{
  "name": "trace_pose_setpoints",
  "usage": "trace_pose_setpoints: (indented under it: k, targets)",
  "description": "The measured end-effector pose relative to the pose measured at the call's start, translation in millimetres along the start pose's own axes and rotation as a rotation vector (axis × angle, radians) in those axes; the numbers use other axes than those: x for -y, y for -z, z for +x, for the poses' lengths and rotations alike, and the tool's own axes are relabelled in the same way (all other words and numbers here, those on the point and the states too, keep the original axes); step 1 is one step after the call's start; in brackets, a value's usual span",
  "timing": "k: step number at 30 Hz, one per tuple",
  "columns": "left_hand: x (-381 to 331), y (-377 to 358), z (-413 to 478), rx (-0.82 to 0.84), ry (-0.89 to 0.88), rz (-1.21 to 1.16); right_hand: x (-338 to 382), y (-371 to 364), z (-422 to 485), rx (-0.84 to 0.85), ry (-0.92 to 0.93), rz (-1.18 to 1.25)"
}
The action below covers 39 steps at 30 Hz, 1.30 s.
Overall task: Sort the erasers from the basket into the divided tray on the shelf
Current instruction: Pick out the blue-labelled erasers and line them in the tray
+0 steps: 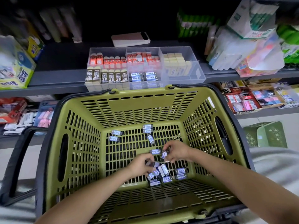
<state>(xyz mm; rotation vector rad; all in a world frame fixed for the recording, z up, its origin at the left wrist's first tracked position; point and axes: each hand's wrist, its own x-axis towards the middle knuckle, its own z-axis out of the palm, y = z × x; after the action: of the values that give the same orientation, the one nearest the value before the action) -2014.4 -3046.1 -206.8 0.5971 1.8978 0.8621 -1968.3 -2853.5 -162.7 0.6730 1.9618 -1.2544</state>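
A green slotted basket sits below the shelf, with several small blue-labelled black erasers scattered on its floor. Both my hands are down inside it. My left hand is closed on a dark eraser from the near pile. My right hand pinches another blue-labelled eraser just right of it. More loose erasers lie toward the far wall. On the shelf stands a clear divided tray holding orange, brown 2B, cream and blue-labelled erasers in separate sections.
A pink phone-like slab lies behind the tray. Glue boxes crowd the shelf's left side, and bagged stationery the right. Eraser cartons fill the lower shelf at right. The basket's black handle hangs left.
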Motion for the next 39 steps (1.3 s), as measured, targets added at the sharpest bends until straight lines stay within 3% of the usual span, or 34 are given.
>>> trace_pose_setpoints:
  k: [6, 10, 14, 18, 22, 24, 27, 30, 35, 39]
  targets:
    - [-6, 12, -1, -0.030, 0.203, -0.423, 2, -1, 3, 0.016, -0.044, 0.172]
    - [-15, 27, -2, -0.039, 0.361, -0.917, 13, 2, -1, 0.031, -0.013, 0.343]
    - [-25, 40, -3, -0.096, 0.442, -1.351, 37, 4, -13, 0.126, 0.113, 0.538]
    - [-46, 44, -8, -0.085, 0.460, -1.560, 55, -2, -25, 0.209, 0.289, 0.606]
    - [-52, 50, -10, -0.044, 0.412, -1.508, 66, -9, -28, 0.065, 0.418, 0.257]
    - [-49, 52, -10, -0.015, 0.381, -1.463, 67, -10, -26, 0.027, 0.447, 0.206]
    - [-42, 57, -8, 0.079, 0.340, -1.433, 61, -4, -19, -0.086, 0.391, 0.342]
    - [-30, 64, -8, 0.076, 0.349, -1.360, 42, -3, -8, -0.195, 0.282, -0.002]
    - [-14, 65, -9, -0.022, 0.448, -1.042, 14, -25, 12, -0.223, 0.177, -0.605]
    - [-8, 55, -7, -0.054, 0.440, -0.578, 7, -30, 22, -0.255, 0.197, -0.603]
